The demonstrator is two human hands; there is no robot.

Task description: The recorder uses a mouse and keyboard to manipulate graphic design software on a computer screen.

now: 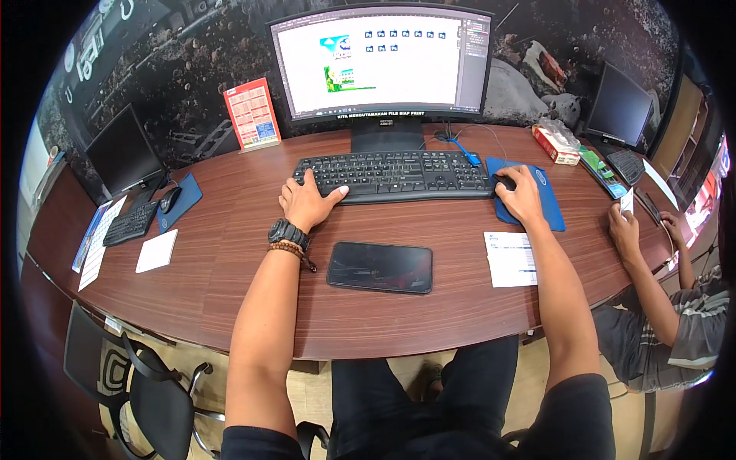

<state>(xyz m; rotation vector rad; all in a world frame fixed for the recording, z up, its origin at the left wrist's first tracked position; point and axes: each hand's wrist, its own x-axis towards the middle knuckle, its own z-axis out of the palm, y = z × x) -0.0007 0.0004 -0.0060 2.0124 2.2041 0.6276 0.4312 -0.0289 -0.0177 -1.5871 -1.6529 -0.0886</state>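
My left hand (308, 205) rests at the left end of a black keyboard (395, 172), fingers spread, the thumb along its front edge. My right hand (523, 198) curls over a black computer mouse (504, 182) and covers most of it. Under the mouse lies a blue mouse pad (547, 203). Behind the keyboard stands a wide curved monitor (414, 77), lit, with two colourful pictures and rows of small file icons on a white area. A dark smartphone (379, 267) lies face up between my forearms. Beside my right forearm is a printed paper slip (510, 261).
A red desk calendar (251, 115) stands left of the monitor. Farther left are a dark monitor (123, 149), a keyboard (130, 224) and a white paper stack (157, 251). At right, a red-and-white box (556, 146) sits near another person's hand (626, 230) holding a white item. An office chair (157, 399) stands lower left.
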